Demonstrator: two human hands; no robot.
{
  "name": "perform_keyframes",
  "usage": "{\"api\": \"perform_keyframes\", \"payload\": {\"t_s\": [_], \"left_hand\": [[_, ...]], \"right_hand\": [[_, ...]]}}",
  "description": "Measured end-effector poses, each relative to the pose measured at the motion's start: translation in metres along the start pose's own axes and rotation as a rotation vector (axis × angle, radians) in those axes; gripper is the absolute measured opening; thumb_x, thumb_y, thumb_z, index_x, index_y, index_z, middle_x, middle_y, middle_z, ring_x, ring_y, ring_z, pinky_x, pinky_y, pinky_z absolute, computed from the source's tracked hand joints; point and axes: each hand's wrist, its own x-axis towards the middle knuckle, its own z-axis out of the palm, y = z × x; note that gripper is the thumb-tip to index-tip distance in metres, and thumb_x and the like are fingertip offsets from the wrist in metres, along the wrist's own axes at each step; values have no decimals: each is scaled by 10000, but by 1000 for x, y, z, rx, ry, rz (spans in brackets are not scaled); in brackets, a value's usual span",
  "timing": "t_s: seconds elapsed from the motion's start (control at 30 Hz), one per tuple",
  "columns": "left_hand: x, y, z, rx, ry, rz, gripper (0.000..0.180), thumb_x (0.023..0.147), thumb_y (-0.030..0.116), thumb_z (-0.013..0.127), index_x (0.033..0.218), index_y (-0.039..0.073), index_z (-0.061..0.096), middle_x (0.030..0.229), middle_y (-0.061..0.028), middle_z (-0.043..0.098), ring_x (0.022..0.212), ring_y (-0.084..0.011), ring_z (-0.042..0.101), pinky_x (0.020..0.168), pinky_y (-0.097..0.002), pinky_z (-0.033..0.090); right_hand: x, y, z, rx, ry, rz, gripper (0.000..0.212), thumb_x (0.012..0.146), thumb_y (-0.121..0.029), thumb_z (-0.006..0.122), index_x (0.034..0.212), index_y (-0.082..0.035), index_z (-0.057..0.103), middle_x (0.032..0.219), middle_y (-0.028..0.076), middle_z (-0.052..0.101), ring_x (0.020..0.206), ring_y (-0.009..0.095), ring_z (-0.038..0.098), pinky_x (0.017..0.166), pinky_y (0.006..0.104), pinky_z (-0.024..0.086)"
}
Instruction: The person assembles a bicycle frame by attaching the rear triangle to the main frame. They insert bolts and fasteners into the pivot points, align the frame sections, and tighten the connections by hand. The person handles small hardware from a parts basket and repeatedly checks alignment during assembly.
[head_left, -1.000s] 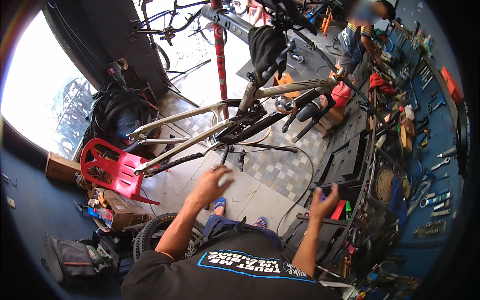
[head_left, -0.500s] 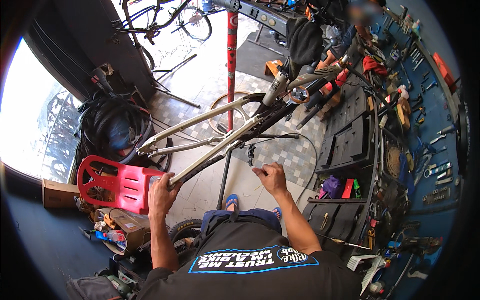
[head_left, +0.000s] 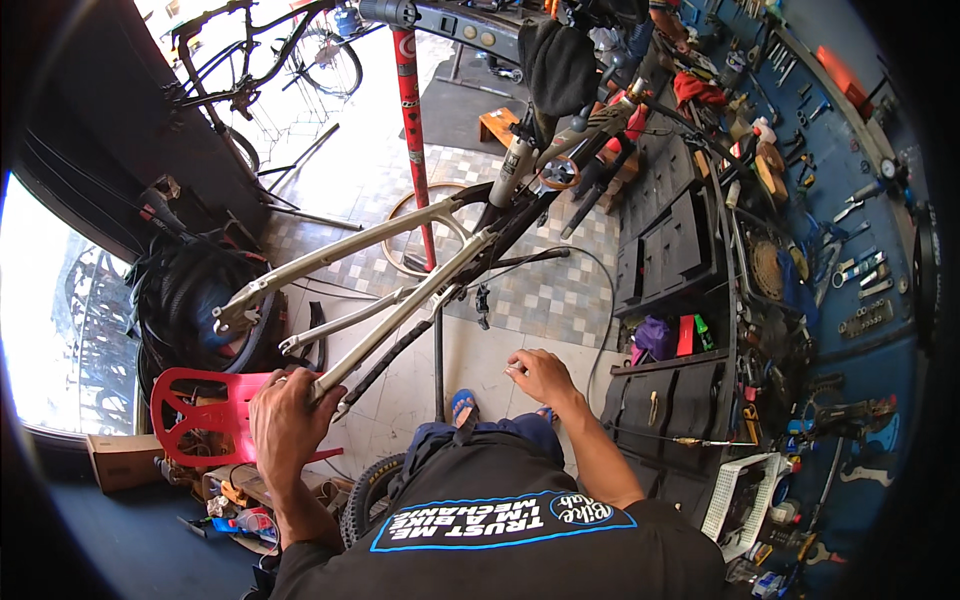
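Observation:
A pale beige bicycle frame (head_left: pixel 405 308) slants across the middle, its rear end toward me. My left hand (head_left: pixel 290 420) is wrapped round the rear tip of its nearer upper stay. The lower stay (head_left: pixel 345 325) hangs apart from the upper ones at the rear end. My right hand (head_left: pixel 545 378) is in the air right of the frame, touching no part of it. Its fingers are curled, with thumb and forefinger together in a pinch; whatever is between them is too small to make out. A black derailleur (head_left: pixel 483 308) dangles from a cable beyond that hand.
A red repair-stand post (head_left: pixel 412 150) rises behind the frame. A pink plastic chair (head_left: pixel 205 415) stands by my left hand, near coiled black tyres (head_left: pixel 200 300). Dark drawers (head_left: pixel 660 250) and a blue tool wall (head_left: pixel 850 230) line the right. A tyre (head_left: pixel 365 500) leans beside my left side.
The upper stays have risen toward me with my left hand, and the lower stay has come apart from them at the rear. My right hand stays pinched. The whole view has shifted.

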Motion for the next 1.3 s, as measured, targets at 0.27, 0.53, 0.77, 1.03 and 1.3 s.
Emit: {"api": "perform_keyframes", "payload": {"t_s": [0.27,0.53,0.77,1.03,1.3], "left_hand": [[-9,-18,38,11,-230,-165,385,861,409,846,971,62,721,812,-162,697,839,-370,691,720,-506,520],[-12,-19,34,-50,-127,-126,380,859,405,842,984,67,719,841,-159,700,910,-366,685,764,-506,518],[-18,-23,37,-77,-95,-100,376,898,393,816,978,48,690,829,-162,717,919,-372,688,786,-496,521],[-29,-32,71,-146,-204,-198,394,926,404,788,990,38,657,812,-175,703,933,-402,688,867,-512,520],[-35,-42,91,-180,-195,-181,402,924,391,790,1049,33,656,816,-183,720,919,-424,691,968,-508,507]], "right_hand": [[-2,-8,3,-11,-115,63,265,930,-315,734,1073,-93,762,956,120,779,979,344,729,886,474,568],[4,-13,17,-32,-190,-14,269,911,-325,741,1069,-107,759,954,129,772,975,358,721,866,482,565],[4,-15,21,-42,-214,-46,309,914,-319,754,1103,-76,757,973,163,764,913,329,739,811,436,565],[-8,-19,19,-89,-258,-12,328,923,-334,755,1127,-77,758,983,164,767,945,328,745,827,434,572],[-18,-20,20,-92,-259,12,326,919,-324,765,1126,-72,763,986,160,768,946,335,742,833,431,570]]}}
